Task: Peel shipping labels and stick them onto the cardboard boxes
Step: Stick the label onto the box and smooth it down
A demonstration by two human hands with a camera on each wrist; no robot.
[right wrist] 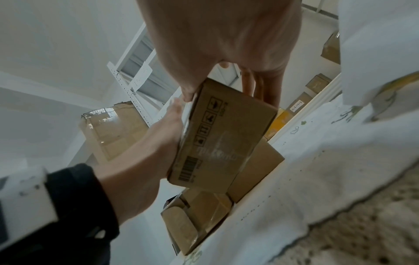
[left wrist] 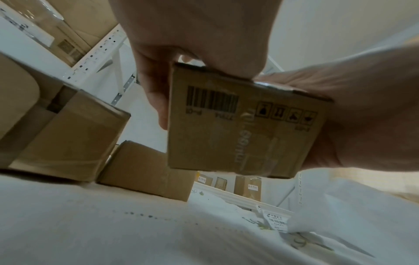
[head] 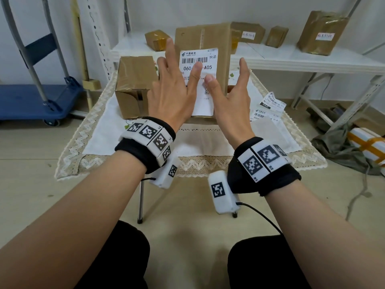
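A tall cardboard box (head: 220, 42) is held upright and tilted toward me between both hands over the cloth-covered table (head: 198, 142). A white shipping label (head: 200, 57) with a barcode lies on the face turned toward me. My left hand (head: 173, 88) lies along the box's left side, fingers straight and spread, its thumb pressing the label. My right hand (head: 235, 94) lies along the right side with straight fingers, its thumb also on the label. The left wrist view shows the box's printed end (left wrist: 238, 134) clear of the cloth. The right wrist view shows that end (right wrist: 222, 139) too.
An open cardboard box (head: 135, 84) stands on the table to the left. Loose labels (head: 270, 103) lie on the cloth at the right. Behind, a white shelf (head: 291, 57) carries several taped boxes. A blue cart (head: 31, 101) stands at far left.
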